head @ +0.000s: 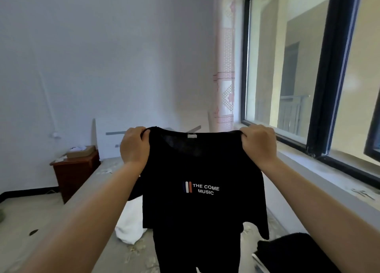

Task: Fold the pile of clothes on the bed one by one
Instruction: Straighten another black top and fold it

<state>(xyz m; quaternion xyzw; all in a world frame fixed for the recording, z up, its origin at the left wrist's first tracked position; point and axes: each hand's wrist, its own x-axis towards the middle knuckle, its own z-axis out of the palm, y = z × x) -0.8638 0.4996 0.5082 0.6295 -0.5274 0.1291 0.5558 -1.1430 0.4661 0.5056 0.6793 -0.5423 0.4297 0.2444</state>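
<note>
Both hands pinch shoulder seams — left hand, right hand — holding the black cotton T-shirt with white "THE COME MUSIC" print up, spread, above the pale floral bed. White crumpled garment left; black folded cloth near right.

The bed carries a white bundle and dark clothes.

The T-shirt is black, printed with white lettering and blue, white and red bars. The nightstand is reddish-brown. The curtain carries a pink-and-white pattern.
</note>
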